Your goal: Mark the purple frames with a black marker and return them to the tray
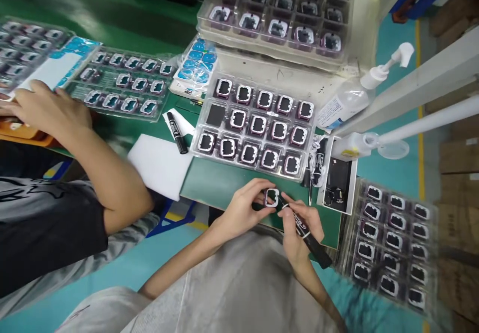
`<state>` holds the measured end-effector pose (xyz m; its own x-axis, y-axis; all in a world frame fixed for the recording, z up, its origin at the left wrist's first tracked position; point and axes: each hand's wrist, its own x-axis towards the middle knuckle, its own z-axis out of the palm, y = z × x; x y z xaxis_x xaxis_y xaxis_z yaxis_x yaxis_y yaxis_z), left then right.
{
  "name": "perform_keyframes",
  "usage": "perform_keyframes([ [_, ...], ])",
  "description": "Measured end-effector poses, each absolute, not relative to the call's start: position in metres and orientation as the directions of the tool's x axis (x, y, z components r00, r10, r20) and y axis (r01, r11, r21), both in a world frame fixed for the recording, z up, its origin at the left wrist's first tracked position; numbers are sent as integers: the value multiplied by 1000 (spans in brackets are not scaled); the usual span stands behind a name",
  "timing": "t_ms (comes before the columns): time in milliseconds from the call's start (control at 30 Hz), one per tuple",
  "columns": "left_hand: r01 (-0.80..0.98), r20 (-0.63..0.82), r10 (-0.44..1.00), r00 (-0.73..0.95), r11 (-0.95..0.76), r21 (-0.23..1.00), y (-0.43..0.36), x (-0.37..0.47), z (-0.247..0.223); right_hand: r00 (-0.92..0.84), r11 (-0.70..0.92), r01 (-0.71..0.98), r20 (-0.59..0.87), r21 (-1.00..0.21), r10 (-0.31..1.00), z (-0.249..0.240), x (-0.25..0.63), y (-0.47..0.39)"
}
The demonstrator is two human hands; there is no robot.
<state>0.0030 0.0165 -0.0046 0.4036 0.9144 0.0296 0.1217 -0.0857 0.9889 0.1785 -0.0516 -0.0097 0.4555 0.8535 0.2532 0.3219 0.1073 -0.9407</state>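
Note:
My left hand (243, 211) pinches a small square frame part (271, 198) with a white rim and a purplish side, held above the near edge of the green table (209, 183). In my right hand (301, 228) is a thick black marker (309, 241), its tip end at the right side of the frame part. Just beyond my hands lies a clear plastic tray (258, 136) of similar frame parts, one pocket in its middle row at the left without a part. Whether the marker tip touches the part is too small to tell.
A stacked tray pile (277, 46) stands behind. Bottles (348, 98) and a small box (354, 183) are at the right, beside another tray (392, 243). A capped marker (176, 132) and white foam sheet (160, 166) lie left. A co-worker's arm (101, 168) reaches in there.

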Motion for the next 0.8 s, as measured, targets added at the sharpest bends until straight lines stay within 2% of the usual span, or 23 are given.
perform_keyframes([
  [233, 103, -33, 930, 367, -6, 995, 15, 3, 1, 392, 121, 343, 260, -931, 882, 5, 175, -36],
  [433, 123, -98, 925, 366, 56, 991, 18, 5, 8, 307, 251, 394, 384, -884, 871, 4, 178, -33],
  [633, 188, -143, 923, 356, 79, 979, 19, 8, 13, 269, 387, 508, 568, -770, 778, 3, 175, -23],
  [800, 189, -121, 929, 350, 56, 980, 17, 9, 14, 244, 383, 563, 590, -732, 770, 4, 176, -21],
])
